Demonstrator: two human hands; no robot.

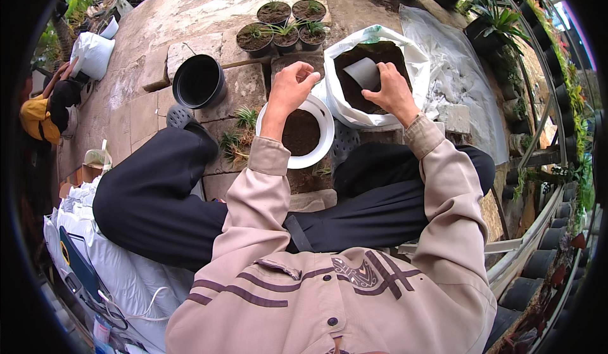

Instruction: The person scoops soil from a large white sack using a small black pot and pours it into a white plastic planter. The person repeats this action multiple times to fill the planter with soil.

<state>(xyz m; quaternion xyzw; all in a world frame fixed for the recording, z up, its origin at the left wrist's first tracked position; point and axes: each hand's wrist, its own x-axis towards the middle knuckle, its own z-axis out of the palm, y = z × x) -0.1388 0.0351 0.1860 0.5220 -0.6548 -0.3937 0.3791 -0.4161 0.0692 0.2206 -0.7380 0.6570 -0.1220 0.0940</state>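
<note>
My right hand grips a dark grey curved plastic scoop inside a white plastic sack. Dark soil fills the sack below the scoop's edge. My left hand hovers over the far rim of a white round pot, its fingers loosely curled and nothing seen in them. Soil lies within this pot, partly hidden by my left wrist. Left of the pot, small spiky plants with bare roots rest on the paving.
Several small black pots with seedlings stand ahead. A larger black pot is at the left. Clear plastic sheeting lies right of the sack. Another person sits at far left beside a white sack. Plant racks line the right.
</note>
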